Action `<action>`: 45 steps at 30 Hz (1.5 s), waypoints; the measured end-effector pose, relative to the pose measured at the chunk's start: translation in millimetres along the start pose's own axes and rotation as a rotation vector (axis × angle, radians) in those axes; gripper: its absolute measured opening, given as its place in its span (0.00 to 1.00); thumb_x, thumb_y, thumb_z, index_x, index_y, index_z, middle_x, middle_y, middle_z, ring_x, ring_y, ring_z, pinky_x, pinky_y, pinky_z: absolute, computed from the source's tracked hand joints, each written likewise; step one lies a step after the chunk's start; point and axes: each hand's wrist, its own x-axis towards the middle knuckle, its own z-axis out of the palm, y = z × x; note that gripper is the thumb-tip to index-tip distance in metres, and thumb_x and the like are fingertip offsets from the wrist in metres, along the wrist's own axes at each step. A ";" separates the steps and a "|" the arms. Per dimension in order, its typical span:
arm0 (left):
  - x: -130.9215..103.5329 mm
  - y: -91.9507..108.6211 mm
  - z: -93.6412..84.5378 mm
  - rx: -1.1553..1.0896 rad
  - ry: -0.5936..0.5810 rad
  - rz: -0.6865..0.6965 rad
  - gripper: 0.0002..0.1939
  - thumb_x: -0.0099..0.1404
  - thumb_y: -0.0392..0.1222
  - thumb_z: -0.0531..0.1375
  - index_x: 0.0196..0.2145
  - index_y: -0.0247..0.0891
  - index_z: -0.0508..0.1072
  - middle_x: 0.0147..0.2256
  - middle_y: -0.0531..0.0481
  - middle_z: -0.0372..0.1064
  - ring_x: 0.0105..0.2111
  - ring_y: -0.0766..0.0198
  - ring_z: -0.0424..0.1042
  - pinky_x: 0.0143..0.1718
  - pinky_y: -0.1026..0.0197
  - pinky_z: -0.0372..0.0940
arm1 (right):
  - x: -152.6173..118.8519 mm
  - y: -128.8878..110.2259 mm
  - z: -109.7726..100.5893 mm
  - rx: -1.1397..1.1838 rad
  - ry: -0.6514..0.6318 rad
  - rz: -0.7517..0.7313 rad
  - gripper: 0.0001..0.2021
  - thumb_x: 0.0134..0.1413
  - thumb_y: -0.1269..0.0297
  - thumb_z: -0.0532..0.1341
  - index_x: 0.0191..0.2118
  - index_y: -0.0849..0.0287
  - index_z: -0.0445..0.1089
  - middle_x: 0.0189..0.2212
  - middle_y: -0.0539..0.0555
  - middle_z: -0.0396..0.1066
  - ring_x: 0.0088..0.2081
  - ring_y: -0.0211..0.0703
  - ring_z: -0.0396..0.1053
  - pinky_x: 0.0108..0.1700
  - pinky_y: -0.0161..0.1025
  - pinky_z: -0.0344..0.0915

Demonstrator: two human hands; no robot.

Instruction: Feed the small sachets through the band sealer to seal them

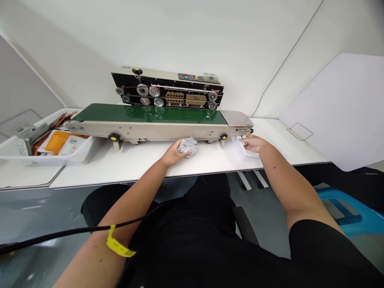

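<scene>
My left hand (175,153) is closed around a stack of small white packets (188,147) with dark print, just above the white table (141,160) in front of the machine. On the right, my right hand (252,143) reaches into a white tray (240,151) beside the machine's metal end plate. Its fingers are bent at something white inside, too small to make out. The sealing machine (168,94), with metal wheels, stands behind a green conveyor belt (144,115).
At the left, a white bin (81,154) holds orange and white packets (60,142). A black cable (75,231) with a yellow tag (118,247) crosses my left forearm. A blue stool (354,212) is at the lower right. White panels rise on both sides.
</scene>
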 end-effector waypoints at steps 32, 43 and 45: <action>-0.3 -9.8 -8.5 -0.136 -0.002 0.045 0.37 0.68 0.69 0.51 0.62 0.39 0.63 0.62 0.36 0.63 0.61 0.45 0.65 0.60 0.42 0.62 | -49.1 63.7 271.6 -0.096 0.171 -0.861 0.24 0.59 0.55 0.59 0.60 0.54 0.64 0.55 0.60 0.62 0.59 0.52 0.62 0.64 0.51 0.59; -8.9 -0.7 -4.9 0.003 -0.003 0.052 0.36 0.63 0.59 0.64 0.60 0.36 0.62 0.53 0.37 0.69 0.51 0.49 0.71 0.52 0.48 0.68 | -55.2 61.7 258.9 -0.191 0.016 -0.998 0.27 0.59 0.56 0.64 0.63 0.49 0.61 0.56 0.59 0.61 0.60 0.51 0.62 0.64 0.51 0.60; -11.1 3.8 -7.7 0.119 0.031 0.122 0.36 0.63 0.57 0.65 0.61 0.37 0.62 0.55 0.37 0.68 0.53 0.49 0.70 0.55 0.48 0.66 | -60.0 62.0 258.2 -0.211 0.032 -1.033 0.24 0.60 0.60 0.63 0.62 0.48 0.63 0.55 0.58 0.62 0.59 0.51 0.63 0.63 0.52 0.61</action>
